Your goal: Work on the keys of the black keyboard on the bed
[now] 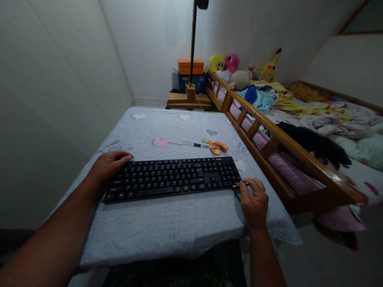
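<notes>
A black keyboard [170, 177] lies on the cloth-covered table in front of me. My left hand [112, 165] grips its left end, with the thumb along the back corner and the other fingers partly hidden. At the front right corner, my right hand [254, 197] pinches a small thin stick with pale tips, which looks like a cotton swab [235, 185], against the keyboard's edge. Behind the keyboard lie a wire tool with a black grip [197, 145], a small brush with a yellow band [206, 141] and a crumpled orange cloth [218, 147].
The table's cloth [167, 223] is pale with hearts and hangs over the front edge. A wooden bed rail [269, 137] runs close along the right. Beyond the table stand a wooden stand base [190, 99] with a pole and an orange box [190, 66].
</notes>
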Demonstrator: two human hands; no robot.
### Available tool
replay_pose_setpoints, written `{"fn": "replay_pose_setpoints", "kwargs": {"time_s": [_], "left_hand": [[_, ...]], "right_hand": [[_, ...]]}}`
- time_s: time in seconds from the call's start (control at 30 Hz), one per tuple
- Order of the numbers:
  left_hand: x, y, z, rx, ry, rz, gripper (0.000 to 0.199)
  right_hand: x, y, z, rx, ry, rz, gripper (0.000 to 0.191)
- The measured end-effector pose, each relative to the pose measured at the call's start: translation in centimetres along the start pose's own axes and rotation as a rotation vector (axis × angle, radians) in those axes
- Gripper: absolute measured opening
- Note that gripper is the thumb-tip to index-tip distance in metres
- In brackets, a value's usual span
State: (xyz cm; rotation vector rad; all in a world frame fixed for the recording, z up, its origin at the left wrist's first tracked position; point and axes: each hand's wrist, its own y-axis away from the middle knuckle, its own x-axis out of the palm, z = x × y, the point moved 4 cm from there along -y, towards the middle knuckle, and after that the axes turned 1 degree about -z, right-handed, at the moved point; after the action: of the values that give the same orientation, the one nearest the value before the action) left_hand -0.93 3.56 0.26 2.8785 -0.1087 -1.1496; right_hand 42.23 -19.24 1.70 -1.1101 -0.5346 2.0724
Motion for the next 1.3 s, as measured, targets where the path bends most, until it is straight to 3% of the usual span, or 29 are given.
{"fn": "replay_pose_setpoints", "kwargs": {"time_s": [0.73, 1.3], "left_hand": [[-0.3, 0.2, -0.7, 0.0, -0.025, -0.023, 0.047], [-0.1, 0.3, -0.7, -0.009, 0.003, -0.01, 0.043]], "right_hand": [[1.0, 0.1, 1.1, -0.017, -0.161, 0.15, 0.013], [0.3, 0.0, -0.2, 0.032, -0.014, -0.031, 0.012]]}}
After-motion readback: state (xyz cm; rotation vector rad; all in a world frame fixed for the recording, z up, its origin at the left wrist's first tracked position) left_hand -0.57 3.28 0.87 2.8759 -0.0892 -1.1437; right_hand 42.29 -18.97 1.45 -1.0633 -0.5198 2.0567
